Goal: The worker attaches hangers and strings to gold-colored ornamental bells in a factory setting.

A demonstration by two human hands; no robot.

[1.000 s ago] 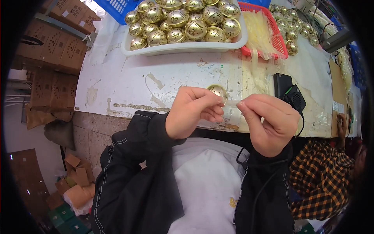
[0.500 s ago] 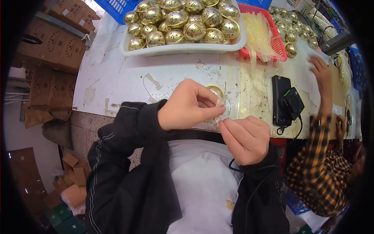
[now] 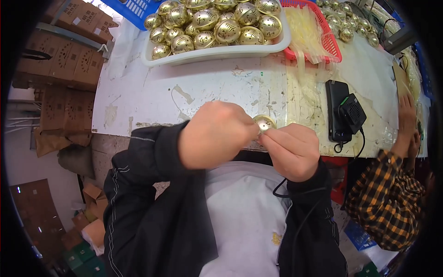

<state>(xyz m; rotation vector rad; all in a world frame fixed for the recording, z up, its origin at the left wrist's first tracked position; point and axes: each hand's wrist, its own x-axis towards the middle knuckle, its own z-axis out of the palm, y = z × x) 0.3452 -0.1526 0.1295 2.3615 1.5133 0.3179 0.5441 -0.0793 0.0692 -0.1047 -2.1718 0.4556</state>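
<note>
**Two hands on one gold bell**

The left hand (image 3: 216, 135) and the right hand (image 3: 291, 148) meet close together in front of the chest, above the near edge of the white table (image 3: 203, 97). Between their fingertips sits one gold bell (image 3: 264, 123). Both hands are curled and pinch this bell, the left from its left side and the right from below and from the right. Only the top of the bell shows.

Beyond the hands, further on the table, stands a white tray (image 3: 217, 51) full of gold bells. To the right of it is a red basket (image 3: 330, 41) with pale strips. To the right of the right hand lies a black phone (image 3: 335, 99) with a small black box (image 3: 353, 112) on it. At the far right another person's checked sleeve (image 3: 385, 198) reaches to the table.
</note>
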